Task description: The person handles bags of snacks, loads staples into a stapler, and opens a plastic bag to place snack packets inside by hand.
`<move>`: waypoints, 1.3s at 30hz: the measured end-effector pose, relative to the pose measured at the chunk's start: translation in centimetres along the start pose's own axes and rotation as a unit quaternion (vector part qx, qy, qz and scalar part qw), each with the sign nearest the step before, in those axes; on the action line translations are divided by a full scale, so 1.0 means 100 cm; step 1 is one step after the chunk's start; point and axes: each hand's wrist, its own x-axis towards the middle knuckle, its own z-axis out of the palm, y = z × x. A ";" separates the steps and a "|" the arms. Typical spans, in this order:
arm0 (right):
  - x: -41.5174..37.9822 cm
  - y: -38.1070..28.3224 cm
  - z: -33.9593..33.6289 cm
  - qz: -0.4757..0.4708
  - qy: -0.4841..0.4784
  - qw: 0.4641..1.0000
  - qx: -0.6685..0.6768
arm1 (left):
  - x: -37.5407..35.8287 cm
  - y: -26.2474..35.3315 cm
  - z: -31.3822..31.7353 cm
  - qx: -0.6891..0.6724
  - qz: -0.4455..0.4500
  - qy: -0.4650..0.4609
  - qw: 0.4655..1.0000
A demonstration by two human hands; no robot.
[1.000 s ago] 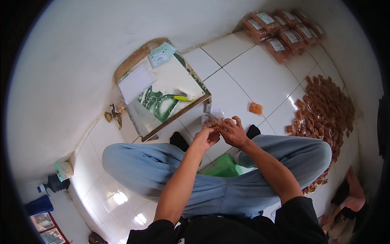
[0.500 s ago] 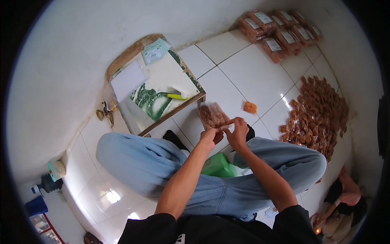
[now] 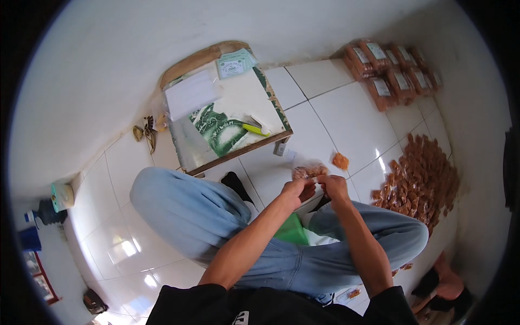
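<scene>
A clear plastic bag of small brown pieces (image 3: 309, 172) is in front of me, low between my knees. My left hand (image 3: 301, 190) has its fingers closed on the bag's near end. From the other side my right hand (image 3: 335, 188) pinches the same end, thumb and fingertips pressed together. The two hands are almost touching, and they cover the near part of the bag. Just beyond my right hand, a small orange packet (image 3: 340, 161) lies on the tiles. Under my forearms is a green plastic object (image 3: 292, 230), partly hidden by my legs.
A low table (image 3: 238, 156) holds white sheets (image 3: 190, 95), printed labels (image 3: 233, 66) and a yellow-green cutter (image 3: 255, 130). Labelled packs (image 3: 382, 93) are stacked by the wall. A heap of small brown packets (image 3: 420, 187) lies at right, near another person (image 3: 448, 283).
The view has shifted, so table and packs sit farther right. Both hands remain at the bag's end; the bag now looks shorter, tipped and more covered by them.
</scene>
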 end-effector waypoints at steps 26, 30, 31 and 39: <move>0.043 -0.056 0.207 -0.255 -0.193 0.947 -0.013 | -0.046 0.114 -0.131 -0.174 0.278 0.060 0.943; 0.044 -0.049 0.208 -0.234 -0.190 0.953 0.027 | -0.050 0.106 -0.126 -0.231 0.244 0.061 0.940; 0.044 -0.049 0.206 -0.214 -0.194 0.957 0.026 | -0.050 0.107 -0.126 -0.231 0.243 0.063 0.940; 0.042 -0.051 0.203 -0.158 -0.210 0.964 0.034 | -0.029 0.107 -0.133 -0.157 0.263 0.109 0.946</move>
